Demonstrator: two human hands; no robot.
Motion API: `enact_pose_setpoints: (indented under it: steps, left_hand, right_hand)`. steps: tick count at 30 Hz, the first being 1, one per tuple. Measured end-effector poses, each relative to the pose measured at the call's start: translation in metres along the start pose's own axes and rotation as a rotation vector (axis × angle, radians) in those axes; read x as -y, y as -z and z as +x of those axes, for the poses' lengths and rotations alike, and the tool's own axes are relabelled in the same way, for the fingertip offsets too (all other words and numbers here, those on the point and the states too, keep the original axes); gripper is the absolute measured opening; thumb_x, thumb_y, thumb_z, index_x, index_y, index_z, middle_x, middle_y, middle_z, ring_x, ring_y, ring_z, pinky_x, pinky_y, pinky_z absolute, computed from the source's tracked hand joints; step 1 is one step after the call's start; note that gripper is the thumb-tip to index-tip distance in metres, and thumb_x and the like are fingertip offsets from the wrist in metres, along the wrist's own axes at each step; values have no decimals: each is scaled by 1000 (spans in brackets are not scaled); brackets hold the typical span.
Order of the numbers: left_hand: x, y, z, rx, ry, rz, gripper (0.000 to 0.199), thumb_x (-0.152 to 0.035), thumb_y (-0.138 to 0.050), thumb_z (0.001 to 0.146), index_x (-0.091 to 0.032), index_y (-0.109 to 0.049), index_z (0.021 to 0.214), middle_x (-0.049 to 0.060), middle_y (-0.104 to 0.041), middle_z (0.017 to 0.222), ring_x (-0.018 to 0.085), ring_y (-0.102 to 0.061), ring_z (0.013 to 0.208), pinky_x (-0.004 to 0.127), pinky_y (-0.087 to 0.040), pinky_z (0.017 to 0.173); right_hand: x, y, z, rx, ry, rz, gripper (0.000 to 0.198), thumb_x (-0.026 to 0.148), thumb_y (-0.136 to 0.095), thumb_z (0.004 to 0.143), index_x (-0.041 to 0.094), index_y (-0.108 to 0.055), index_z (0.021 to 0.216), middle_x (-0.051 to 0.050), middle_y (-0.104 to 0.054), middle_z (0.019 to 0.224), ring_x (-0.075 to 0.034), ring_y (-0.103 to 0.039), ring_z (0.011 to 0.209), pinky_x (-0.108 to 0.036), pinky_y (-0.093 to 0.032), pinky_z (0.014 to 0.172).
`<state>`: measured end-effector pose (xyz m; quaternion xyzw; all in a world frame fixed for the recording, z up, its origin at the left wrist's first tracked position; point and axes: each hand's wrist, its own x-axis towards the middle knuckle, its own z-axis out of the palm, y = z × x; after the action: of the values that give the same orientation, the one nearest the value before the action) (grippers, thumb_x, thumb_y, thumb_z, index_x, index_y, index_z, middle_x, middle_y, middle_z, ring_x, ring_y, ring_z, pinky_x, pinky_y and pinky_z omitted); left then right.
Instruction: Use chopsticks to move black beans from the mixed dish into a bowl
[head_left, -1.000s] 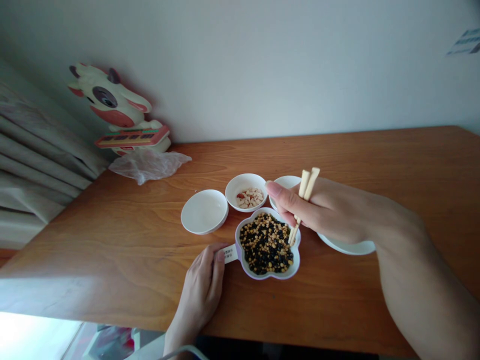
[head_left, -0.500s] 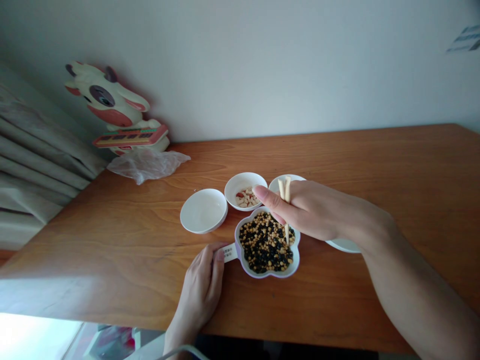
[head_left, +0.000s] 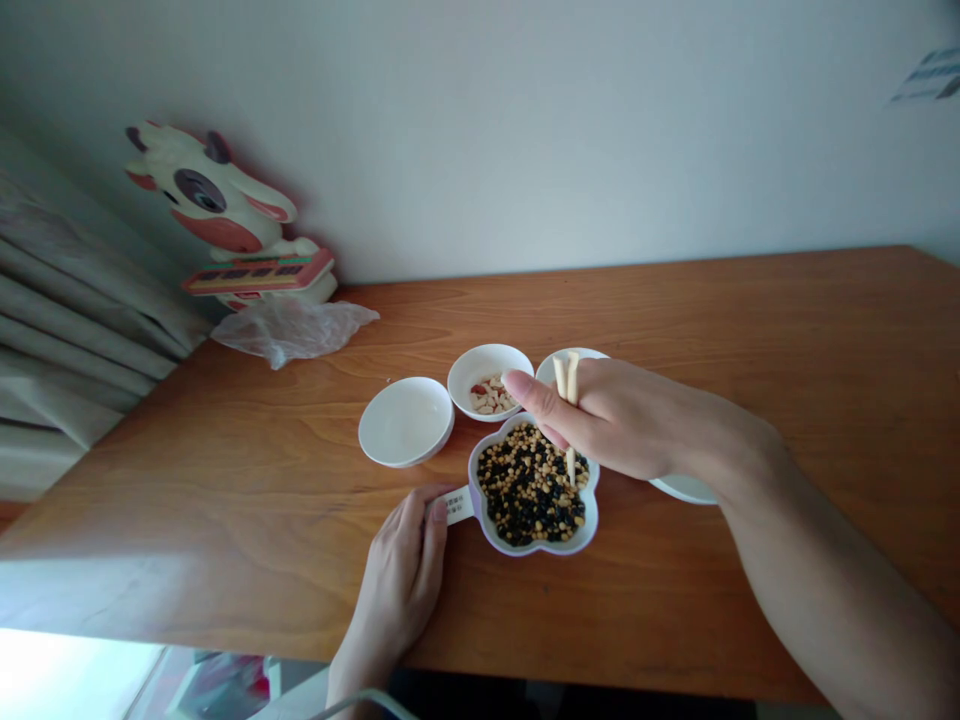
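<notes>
My left hand (head_left: 407, 553) is closed round the handle of a flower-shaped pan (head_left: 474, 500) with a pale purple rim. Black and yellow beans (head_left: 531, 487) cover the pan's bottom. Over its right side, my right hand (head_left: 611, 415) is closed on a pair of wooden chopsticks (head_left: 571, 378); their lower ends reach down among the beans. Just behind the pan stands a white bowl (head_left: 480, 357) with pale and reddish pieces (head_left: 491, 396) in it. To its left is a bare white bowl (head_left: 405, 424). A third white bowl (head_left: 581, 354) is partly hidden behind my right hand.
A white dish (head_left: 686, 488) shows partly under my right wrist. At the back left, a cow-shaped toy keyboard (head_left: 259, 272) leans by the wall, with a clear plastic bag (head_left: 296, 330) before it. A curtain (head_left: 75, 340) hangs at the left of the wooden table (head_left: 225, 500).
The whole view has shifted very slightly. Both hands keep their grip, and the chopsticks stay in the beans at almost the same spot.
</notes>
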<state>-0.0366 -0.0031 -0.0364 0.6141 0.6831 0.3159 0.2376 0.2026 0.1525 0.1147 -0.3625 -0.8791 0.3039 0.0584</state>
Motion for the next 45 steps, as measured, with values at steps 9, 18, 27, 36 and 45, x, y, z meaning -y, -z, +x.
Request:
enact_pose_setpoints:
  steps: [9,18,27,36,45]
  left_hand:
    - [-3,0,1,-15,-12,37,26,-37,-39,106,-26,-58,120,7,-70,117,24,-66,109,37,-51,94]
    - [1,0,0,-13,-10,36,24,-37,-40,106,-27,-57,120,6,-70,118,23,-66,110,36,-49,96]
    - [1,1,0,-7,-9,23,25,-37,-40,106,-27,-56,122,6,-69,121,23,-65,112,35,-49,97]
    - [-1,0,1,-28,-25,52,26,-37,-40,106,-26,-58,120,8,-71,119,24,-67,112,36,-52,95]
    - [-2,0,1,-42,-38,62,25,-36,-40,105,-25,-59,118,8,-72,118,24,-68,109,36,-54,93]
  right_hand:
    - [1,4,-1,-20,3,19,69,69,-17,100,20,-45,61,2,-43,53,-11,-35,48,-32,-26,57]
    - [-14,31,-25,-167,-26,85,67,67,-17,101,20,-53,70,1,-51,60,-12,-46,57,-32,-33,62]
    - [-26,46,-33,-374,-117,-30,69,70,-16,100,22,-58,75,2,-54,57,-10,-45,51,-33,-31,55]
    - [-29,41,-30,-382,-160,-194,67,71,-23,99,21,-57,71,1,-50,51,-13,-43,46,-36,-23,54]
    - [-32,41,-30,-348,-110,-251,59,67,-32,100,22,-58,72,2,-49,54,-13,-43,51,-35,-22,56]
